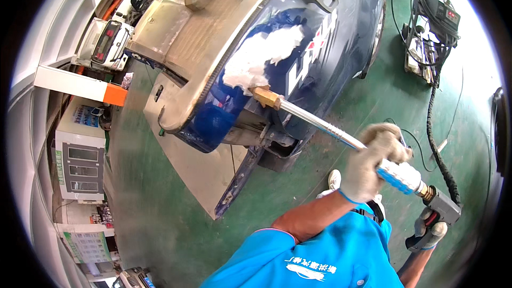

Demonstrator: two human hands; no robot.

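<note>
A long slide-hammer dent puller (320, 124) runs from a blue vehicle body panel (210, 122) down to the right. Its brass-coloured tip (265, 97) meets the lower edge of a pale, bare patch (264, 56) on the panel. Wrapped round the tool by its blue-and-white sliding weight is my left hand (368, 162), in a pale work glove and slightly blurred. At the rear end, my right hand (431, 229), gloved too, is closed on the handle of the black pistol-shaped grip (444, 208).
A thick black cable (437, 138) leads from the grip to a wheeled machine (440, 13) at the far right. The vehicle's lowered flap (197, 165) juts out over the green floor (154, 208). On the left stand a grey-white cabinet (80, 162) and a white-and-orange post (80, 84).
</note>
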